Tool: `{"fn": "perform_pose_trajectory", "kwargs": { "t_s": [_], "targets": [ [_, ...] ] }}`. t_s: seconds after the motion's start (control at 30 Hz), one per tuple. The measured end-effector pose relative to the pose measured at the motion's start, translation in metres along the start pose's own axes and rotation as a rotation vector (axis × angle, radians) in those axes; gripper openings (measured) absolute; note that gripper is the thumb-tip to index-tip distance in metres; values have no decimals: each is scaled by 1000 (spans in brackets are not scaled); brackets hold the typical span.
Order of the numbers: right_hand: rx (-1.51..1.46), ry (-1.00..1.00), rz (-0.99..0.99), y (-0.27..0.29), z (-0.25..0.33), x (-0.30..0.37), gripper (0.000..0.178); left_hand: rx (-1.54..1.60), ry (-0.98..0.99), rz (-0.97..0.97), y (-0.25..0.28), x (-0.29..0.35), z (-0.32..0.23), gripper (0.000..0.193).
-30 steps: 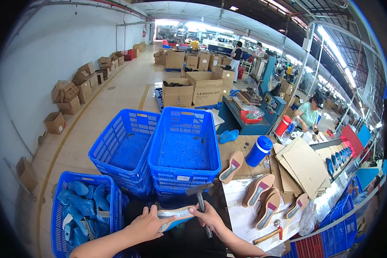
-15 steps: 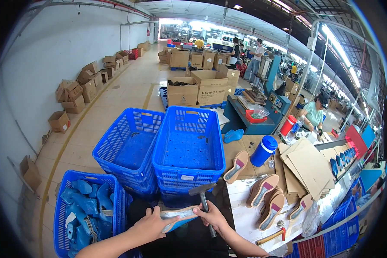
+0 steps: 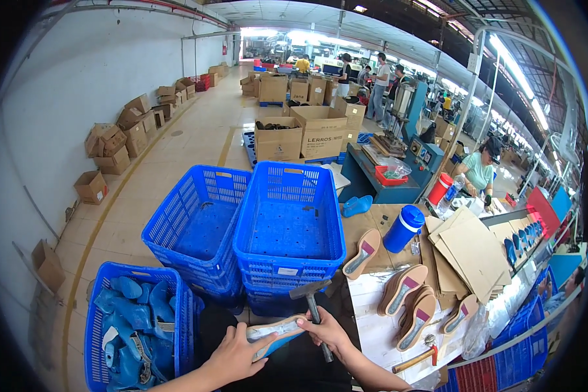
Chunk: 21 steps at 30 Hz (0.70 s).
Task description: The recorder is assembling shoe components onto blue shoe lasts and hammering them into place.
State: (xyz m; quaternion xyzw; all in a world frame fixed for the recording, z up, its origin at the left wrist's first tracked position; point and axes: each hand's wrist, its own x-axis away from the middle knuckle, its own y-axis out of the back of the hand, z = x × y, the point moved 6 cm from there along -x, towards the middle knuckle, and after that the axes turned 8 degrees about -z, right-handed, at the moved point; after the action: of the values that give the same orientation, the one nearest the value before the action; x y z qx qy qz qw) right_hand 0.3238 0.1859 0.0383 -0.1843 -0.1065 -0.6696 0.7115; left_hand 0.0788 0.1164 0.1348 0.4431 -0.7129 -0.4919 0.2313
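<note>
A blue shoe last (image 3: 277, 344) with a pale insole (image 3: 272, 328) on its upper face lies tilted between my hands. My left hand (image 3: 236, 351) is closed around its left end, with fingers along the insole. At the other end, my right hand (image 3: 328, 332) pinches the last's tip and also keeps hold of a hammer (image 3: 311, 300). The hammer's metal head points up, and its dark handle runs down past my fingers. Part of the last is hidden by my fingers.
Blue crates (image 3: 287, 262) stand stacked ahead, and a crate of blue lasts (image 3: 125, 384) is at left. On the right-hand table are several insoles (image 3: 403, 292), a wooden-handled hammer (image 3: 415, 361), a blue jug (image 3: 404, 228) and cardboard sheets (image 3: 470, 251). A co-worker (image 3: 480, 171) sits beyond.
My left hand has slid slightly right and down along the last, its fingers shifting on the insole. My right hand keeps its hold on the hammer. People in the background have moved.
</note>
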Motion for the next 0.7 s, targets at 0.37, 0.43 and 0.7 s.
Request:
{"fn": "perform_pose_trajectory", "kwargs": {
  "t_s": [0.37,0.43,0.7],
  "targets": [
    [53,11,23,1,1,-5,47,-83,11,-355,4,5,-20,68],
    [52,7,20,0,1,-4,48,-103,2,-340,4,6,-20,67],
    [27,9,19,1,-2,-3,47,-163,-28,-283,1,2,-12,72]
  ]
}}
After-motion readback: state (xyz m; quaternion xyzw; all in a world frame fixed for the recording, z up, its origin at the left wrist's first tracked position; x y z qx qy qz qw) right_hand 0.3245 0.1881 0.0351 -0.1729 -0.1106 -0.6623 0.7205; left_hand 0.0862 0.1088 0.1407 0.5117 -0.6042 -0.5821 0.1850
